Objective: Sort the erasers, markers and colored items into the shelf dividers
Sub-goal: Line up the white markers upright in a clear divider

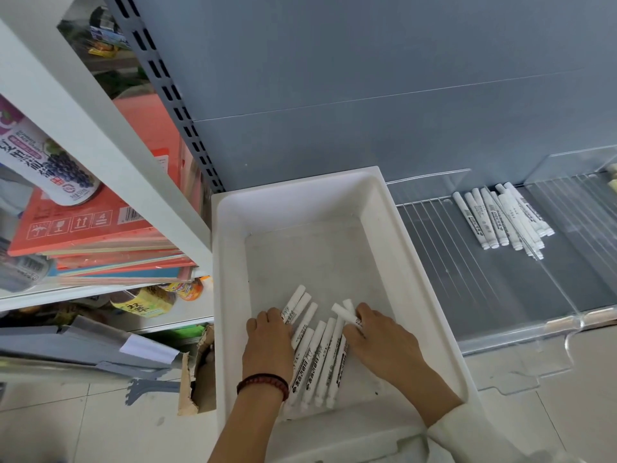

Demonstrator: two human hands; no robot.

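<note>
A white plastic bin (300, 202) stands on the grey shelf at centre. Several white markers (320, 355) lie side by side at its near end. My left hand (268, 342) rests on the left side of this bunch, fingers curled over two of them. My right hand (377, 339) lies on the right side, its fingers and thumb round two crossed markers (344, 310). Another pile of white markers (504, 218) lies in a shelf compartment to the right, between clear plastic dividers (551, 259).
To the left a white rack holds red and coloured paper packs (93, 235) and drink bottles. A torn cardboard box (197, 372) and grey metal shelf parts (86, 345) lie on the tiled floor. The grey back panel (367, 78) rises behind the bin.
</note>
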